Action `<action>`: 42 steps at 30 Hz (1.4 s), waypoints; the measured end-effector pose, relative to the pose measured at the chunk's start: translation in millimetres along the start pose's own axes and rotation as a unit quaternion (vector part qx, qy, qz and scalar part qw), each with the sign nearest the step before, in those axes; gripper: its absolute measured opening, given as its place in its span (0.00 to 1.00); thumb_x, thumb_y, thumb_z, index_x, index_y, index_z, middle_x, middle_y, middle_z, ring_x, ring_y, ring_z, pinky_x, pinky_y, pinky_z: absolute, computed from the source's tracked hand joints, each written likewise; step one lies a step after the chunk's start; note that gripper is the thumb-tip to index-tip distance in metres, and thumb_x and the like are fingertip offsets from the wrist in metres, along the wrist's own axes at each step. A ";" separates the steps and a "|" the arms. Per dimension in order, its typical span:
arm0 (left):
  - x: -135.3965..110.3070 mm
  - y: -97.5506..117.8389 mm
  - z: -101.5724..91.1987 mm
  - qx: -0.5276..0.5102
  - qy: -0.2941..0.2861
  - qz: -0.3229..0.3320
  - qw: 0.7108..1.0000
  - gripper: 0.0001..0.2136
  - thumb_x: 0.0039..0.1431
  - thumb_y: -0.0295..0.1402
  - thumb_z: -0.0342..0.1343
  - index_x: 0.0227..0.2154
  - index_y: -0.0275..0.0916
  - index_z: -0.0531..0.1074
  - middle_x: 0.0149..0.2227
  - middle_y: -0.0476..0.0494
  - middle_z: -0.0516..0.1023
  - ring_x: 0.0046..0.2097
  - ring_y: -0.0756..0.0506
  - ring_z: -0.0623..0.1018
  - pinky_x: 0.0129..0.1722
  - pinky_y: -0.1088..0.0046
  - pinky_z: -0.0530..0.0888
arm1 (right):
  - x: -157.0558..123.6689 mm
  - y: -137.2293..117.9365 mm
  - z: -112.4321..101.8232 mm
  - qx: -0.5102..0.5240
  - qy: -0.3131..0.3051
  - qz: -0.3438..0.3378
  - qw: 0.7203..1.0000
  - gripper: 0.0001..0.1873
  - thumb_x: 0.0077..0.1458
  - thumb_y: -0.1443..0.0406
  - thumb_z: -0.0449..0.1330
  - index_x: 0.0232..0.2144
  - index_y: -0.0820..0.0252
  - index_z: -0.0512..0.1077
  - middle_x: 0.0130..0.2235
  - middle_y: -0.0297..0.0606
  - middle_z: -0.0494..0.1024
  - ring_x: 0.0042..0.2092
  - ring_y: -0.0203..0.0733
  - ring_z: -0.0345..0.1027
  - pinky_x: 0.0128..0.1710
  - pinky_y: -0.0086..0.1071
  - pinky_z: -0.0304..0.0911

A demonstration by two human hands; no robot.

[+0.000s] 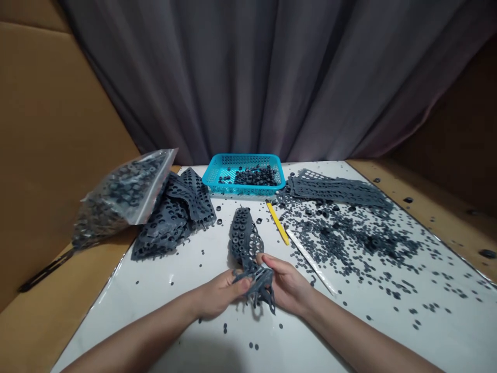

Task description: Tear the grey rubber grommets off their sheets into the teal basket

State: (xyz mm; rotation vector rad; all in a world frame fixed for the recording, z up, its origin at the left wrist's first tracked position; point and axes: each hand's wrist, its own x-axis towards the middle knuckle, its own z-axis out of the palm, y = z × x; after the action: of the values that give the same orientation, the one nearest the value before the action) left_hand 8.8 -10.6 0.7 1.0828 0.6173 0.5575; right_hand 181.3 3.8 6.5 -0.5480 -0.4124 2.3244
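Both my hands grip the near end of a dark grey rubber sheet [244, 238] full of punched rings. My left hand [221, 292] pinches its left side and my right hand [285, 285] holds its right side. The sheet's far end lies on the white table [186, 269], while the near end is a ragged mesh with empty holes. Small grey rings [349, 241] lie scattered over the table to the right.
A blue plastic basket [217, 173] with several rings stands at the back. On the left a pile of emptied grey sheets [171, 217] lies beside a clear zip bag of rings [116, 194]. More sheets [337, 189] lie at the back right. A yellow stick [277, 223] rests mid-table.
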 end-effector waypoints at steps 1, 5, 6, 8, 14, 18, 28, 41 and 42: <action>-0.9 -0.8 -1.2 0.012 0.001 -0.005 1.000 0.21 0.55 0.50 0.50 0.35 0.34 0.72 0.29 0.45 0.70 0.33 0.49 0.68 0.39 0.70 0.66 | 0.5 0.2 -1.1 0.006 -0.003 0.004 1.000 0.15 0.46 0.60 0.62 0.21 0.61 0.60 0.20 0.29 0.64 0.23 0.32 0.58 0.27 0.27 0.58; -1.2 -4.4 -2.2 0.028 0.016 -0.010 0.999 0.21 0.54 0.50 0.50 0.34 0.35 0.71 0.28 0.47 0.68 0.31 0.50 0.66 0.37 0.72 0.66 | 2.9 0.1 -3.1 -0.015 0.003 0.005 1.000 0.15 0.45 0.58 0.62 0.23 0.60 0.60 0.20 0.28 0.62 0.22 0.31 0.55 0.27 0.27 0.56; -0.8 -4.6 -1.0 0.027 0.025 -0.013 0.999 0.21 0.54 0.51 0.50 0.34 0.35 0.71 0.27 0.47 0.68 0.31 0.50 0.66 0.37 0.72 0.66 | 2.6 0.1 -2.3 -0.045 0.007 -0.009 0.999 0.16 0.45 0.57 0.62 0.22 0.60 0.60 0.20 0.28 0.61 0.22 0.31 0.54 0.27 0.27 0.55; -0.5 -2.6 2.9 0.032 0.058 -0.014 0.998 0.22 0.53 0.52 0.50 0.33 0.35 0.71 0.26 0.47 0.66 0.29 0.50 0.65 0.35 0.73 0.65 | -0.3 0.6 1.3 -0.143 0.015 -0.060 0.988 0.18 0.45 0.56 0.62 0.21 0.61 0.59 0.21 0.28 0.59 0.24 0.31 0.53 0.28 0.27 0.52; -3.3 17.2 22.1 0.199 0.125 0.116 0.965 0.25 0.48 0.54 0.53 0.33 0.33 0.71 0.32 0.42 0.71 0.38 0.44 0.68 0.40 0.72 0.66 | -15.8 4.5 19.3 -0.499 0.071 -0.235 0.831 0.20 0.57 0.53 0.51 0.21 0.61 0.59 0.24 0.32 0.60 0.29 0.34 0.53 0.30 0.29 0.49; -0.8 10.8 26.9 0.220 0.172 0.044 0.959 0.22 0.52 0.52 0.50 0.22 0.33 0.68 0.23 0.46 0.67 0.28 0.49 0.66 0.28 0.75 0.63 | -12.5 8.6 20.3 -0.515 0.069 -0.233 0.822 0.21 0.58 0.53 0.50 0.20 0.61 0.59 0.24 0.33 0.63 0.28 0.35 0.56 0.30 0.29 0.51; 1.0 -7.4 11.0 0.002 0.209 -0.083 0.974 0.27 0.41 0.60 0.52 0.21 0.38 0.58 0.19 0.56 0.54 0.21 0.55 0.54 0.20 0.77 0.50 | 4.5 -8.4 0.4 -0.016 -0.046 -0.057 0.997 0.20 0.50 0.61 0.62 0.18 0.61 0.55 0.19 0.25 0.53 0.21 0.27 0.45 0.25 0.26 0.47; -0.5 12.9 12.0 0.140 0.191 0.039 0.971 0.13 0.54 0.41 0.54 0.36 0.36 0.71 0.33 0.45 0.73 0.37 0.46 0.70 0.38 0.73 0.67 | -11.7 -27.2 11.0 -0.133 0.040 -0.109 0.984 0.03 0.46 0.69 0.53 0.27 0.62 0.65 0.25 0.33 0.64 0.23 0.31 0.51 0.28 0.29 0.46; -1.2 13.0 12.5 0.135 0.195 0.036 0.971 0.13 0.55 0.41 0.53 0.35 0.37 0.71 0.32 0.46 0.73 0.35 0.46 0.70 0.36 0.73 0.67 | -12.0 -27.1 11.2 -0.128 0.046 -0.102 0.985 0.05 0.43 0.71 0.53 0.28 0.62 0.65 0.26 0.34 0.65 0.24 0.31 0.52 0.28 0.29 0.46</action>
State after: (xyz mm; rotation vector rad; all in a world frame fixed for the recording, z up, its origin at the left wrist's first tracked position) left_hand 15.2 -14.5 17.1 1.2652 1.0228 0.7742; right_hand 199.0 12.9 31.1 -0.6980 -0.6962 2.0546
